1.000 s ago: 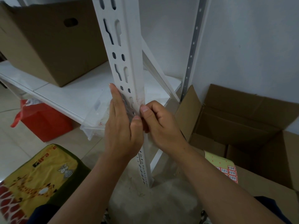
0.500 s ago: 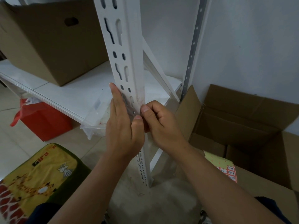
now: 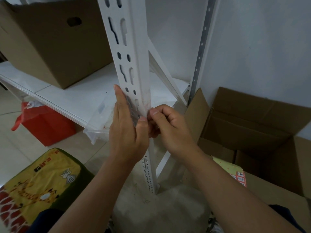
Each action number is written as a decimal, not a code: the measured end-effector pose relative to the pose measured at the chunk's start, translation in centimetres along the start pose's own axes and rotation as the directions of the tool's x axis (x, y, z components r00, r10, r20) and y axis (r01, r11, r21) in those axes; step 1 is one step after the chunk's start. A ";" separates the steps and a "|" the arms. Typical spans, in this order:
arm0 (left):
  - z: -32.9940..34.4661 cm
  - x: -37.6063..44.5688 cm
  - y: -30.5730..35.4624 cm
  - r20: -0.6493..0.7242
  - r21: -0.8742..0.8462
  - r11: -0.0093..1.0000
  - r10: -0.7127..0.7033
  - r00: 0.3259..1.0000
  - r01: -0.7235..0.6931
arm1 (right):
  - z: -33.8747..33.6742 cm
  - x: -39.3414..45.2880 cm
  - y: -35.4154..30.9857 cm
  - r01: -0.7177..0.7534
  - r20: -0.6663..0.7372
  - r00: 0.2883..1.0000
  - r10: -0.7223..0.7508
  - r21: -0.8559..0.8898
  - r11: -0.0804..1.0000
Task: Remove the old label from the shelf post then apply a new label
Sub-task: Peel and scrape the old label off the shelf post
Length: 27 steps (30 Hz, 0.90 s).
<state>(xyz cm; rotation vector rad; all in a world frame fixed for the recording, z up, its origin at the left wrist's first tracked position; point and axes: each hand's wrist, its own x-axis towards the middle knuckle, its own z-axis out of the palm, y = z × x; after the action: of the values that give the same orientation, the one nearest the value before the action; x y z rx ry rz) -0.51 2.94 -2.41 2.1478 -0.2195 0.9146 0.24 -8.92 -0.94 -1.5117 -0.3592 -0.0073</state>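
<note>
Where the upright shelf post (image 3: 134, 68) runs vertically, its corner edge is pinched by the right hand (image 3: 168, 126). The left hand (image 3: 125, 132), fingers straight, is pressed flat along the slotted face; no label is discernible.

Both hands crowd the post (image 3: 134, 64); a box (image 3: 50, 39) blocks the shelf left, open box (image 3: 252, 123) crowds right.
</note>
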 end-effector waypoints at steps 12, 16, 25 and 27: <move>0.3 -0.8 1.6 -0.241 0.000 0.969 0.242 0.940 -0.249 | -0.8 -0.6 -1.1 0.020 0.047 0.999 -0.023 0.070 0.997; 0.0 -1.2 2.5 -0.179 -0.156 0.951 0.237 0.955 -0.265 | -1.1 -0.7 -0.8 0.041 0.044 0.998 -0.041 0.006 0.999; -1.7 -0.6 2.8 -0.013 -0.313 0.945 0.093 0.996 -0.093 | -2.0 -0.3 0.0 0.173 -0.087 0.973 -0.215 -0.346 0.922; -2.1 -0.5 2.5 0.026 -0.305 0.951 0.069 0.997 -0.057 | -2.0 -0.3 0.1 0.196 -0.086 0.965 -0.248 -0.395 0.898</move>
<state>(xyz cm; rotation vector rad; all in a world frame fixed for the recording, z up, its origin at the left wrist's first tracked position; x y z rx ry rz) -3.10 2.69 -0.33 1.8812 -0.4220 0.8188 0.47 -10.95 -1.16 -1.8382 -0.4389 -0.3804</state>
